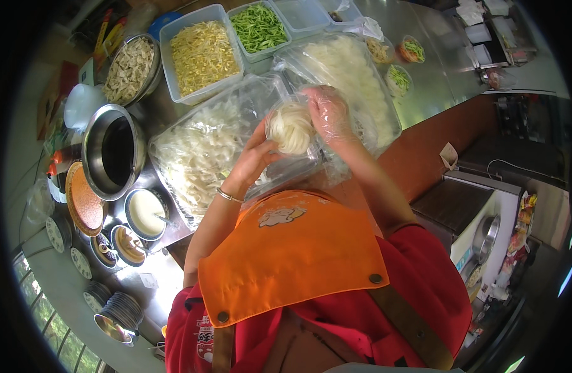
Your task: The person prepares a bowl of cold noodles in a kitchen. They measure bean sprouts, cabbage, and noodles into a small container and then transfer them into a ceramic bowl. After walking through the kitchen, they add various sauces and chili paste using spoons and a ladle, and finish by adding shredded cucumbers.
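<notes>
A clear round plastic bowl of pale noodles (291,128) is held in front of my chest. My left hand (257,156), bare with a bangle at the wrist, grips the bowl's lower left side. My right hand (330,114), in a clear plastic glove, is at the bowl's upper right edge with its fingers bent; whether it holds any noodles I cannot tell. Beneath my left forearm lies a plastic-covered tub of wide noodles (197,149). Another plastic-covered tub of pale noodles (356,70) stands beyond my right hand.
Tubs of bean sprouts (204,58) and shredded cucumber (258,28) stand at the back. At left are a bowl of pale chunks (130,70), a steel bowl of dark liquid (116,151) and an orange-red sauce bowl (85,200). Small filled cups (398,80) sit at the right.
</notes>
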Demonstrator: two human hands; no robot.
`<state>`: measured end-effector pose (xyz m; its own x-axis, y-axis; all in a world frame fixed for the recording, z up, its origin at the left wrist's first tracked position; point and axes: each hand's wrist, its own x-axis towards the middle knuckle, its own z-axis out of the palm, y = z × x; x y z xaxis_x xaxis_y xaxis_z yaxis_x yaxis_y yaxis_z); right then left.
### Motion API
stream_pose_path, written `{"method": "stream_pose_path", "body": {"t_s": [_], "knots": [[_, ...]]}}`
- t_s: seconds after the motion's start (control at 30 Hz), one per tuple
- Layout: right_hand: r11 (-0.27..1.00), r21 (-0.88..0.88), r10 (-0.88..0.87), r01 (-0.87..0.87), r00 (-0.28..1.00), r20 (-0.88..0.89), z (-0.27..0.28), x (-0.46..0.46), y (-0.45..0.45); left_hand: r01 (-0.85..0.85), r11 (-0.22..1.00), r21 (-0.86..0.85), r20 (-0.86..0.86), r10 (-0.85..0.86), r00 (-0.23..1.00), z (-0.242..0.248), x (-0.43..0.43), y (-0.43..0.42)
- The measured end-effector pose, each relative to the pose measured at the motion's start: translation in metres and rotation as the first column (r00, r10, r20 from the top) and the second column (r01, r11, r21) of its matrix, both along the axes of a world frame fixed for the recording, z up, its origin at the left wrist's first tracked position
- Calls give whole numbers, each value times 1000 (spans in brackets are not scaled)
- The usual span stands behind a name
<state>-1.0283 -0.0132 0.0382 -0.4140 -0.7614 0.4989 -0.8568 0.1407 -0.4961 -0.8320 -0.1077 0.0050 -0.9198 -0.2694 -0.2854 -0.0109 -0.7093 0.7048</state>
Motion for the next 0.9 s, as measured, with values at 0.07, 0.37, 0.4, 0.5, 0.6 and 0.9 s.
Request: {"method": "stream_pose_path", "body": {"t_s": [0.07, 0.37, 0.4, 0.5, 0.6, 0.9], "knots": [[999, 16, -27, 27, 1000, -5, 4, 3, 4, -4, 1000, 5, 7, 4, 1000, -5, 2, -2], [959, 240, -1, -148, 849, 528, 19, -12, 35, -109, 992, 55, 34, 107, 994, -11, 5, -5], [940, 294, -48, -171, 788, 614, 13, -16, 37, -120, 992, 48, 27, 119, 993, -10, 4, -6], [766, 583, -75, -269, 864, 498, 1, -21, 40, -118, 993, 23, 17, 118, 993, -7, 4, -5], [689, 721, 46, -77, 997, 61, -4, -13, 35, -101, 994, -38, 24, 102, 994, -5, 6, -5], [896, 443, -102, 12, 978, 181, -34, -23, 24, -183, 983, -7, 92, 183, 979, -24, 39, 7]]}}
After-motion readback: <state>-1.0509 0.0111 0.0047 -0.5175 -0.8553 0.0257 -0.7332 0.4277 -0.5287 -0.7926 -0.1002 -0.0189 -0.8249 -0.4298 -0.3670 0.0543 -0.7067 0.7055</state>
